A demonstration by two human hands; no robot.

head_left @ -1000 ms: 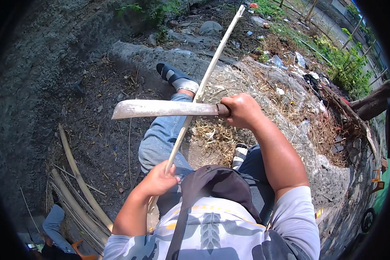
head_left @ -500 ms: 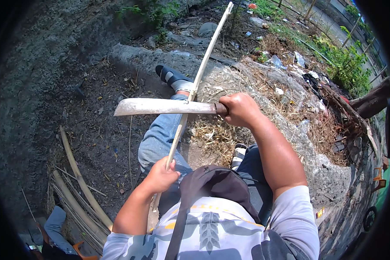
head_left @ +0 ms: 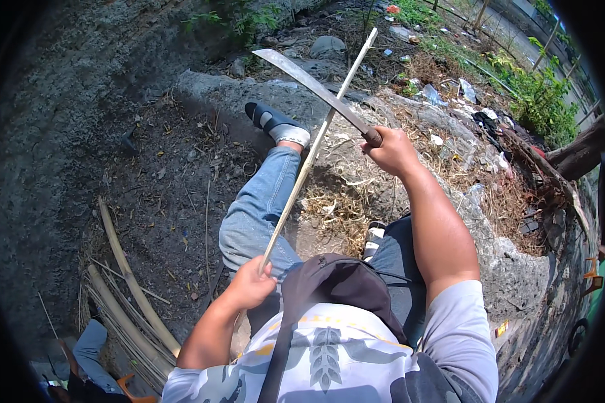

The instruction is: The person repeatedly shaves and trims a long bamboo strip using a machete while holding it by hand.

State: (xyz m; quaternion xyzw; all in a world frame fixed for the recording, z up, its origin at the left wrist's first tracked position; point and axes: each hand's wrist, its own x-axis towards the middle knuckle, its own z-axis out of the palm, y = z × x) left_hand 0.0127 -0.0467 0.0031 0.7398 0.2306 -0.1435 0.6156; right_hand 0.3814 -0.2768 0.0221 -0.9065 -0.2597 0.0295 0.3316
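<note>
My left hand (head_left: 250, 285) is closed round the lower part of a long, pale strip of split wood or bamboo (head_left: 307, 165). The strip slants up and away to the right, passing over my stretched-out left leg (head_left: 261, 208). Held by its dark handle in my right hand (head_left: 392, 152) is a machete (head_left: 309, 82) with a broad, curved grey blade. Its blade crosses the upper part of the strip, pointing far left. Whether the edge touches the wood I cannot tell. A dark bag (head_left: 339, 282) lies against my lap.
Split bamboo pieces (head_left: 124, 269) lie in a pile at the lower left. Another person's leg (head_left: 89, 349) shows beyond them. A rough rock ledge (head_left: 215, 86) runs across the far side; dry shavings (head_left: 336, 208) lie between my legs. Litter and a log (head_left: 577, 153) are at right.
My right hand has moved slightly right and up, swinging the machete's tip away and further along the strip. The strip's far end has dropped and shifted right. My left hand keeps its grip.
</note>
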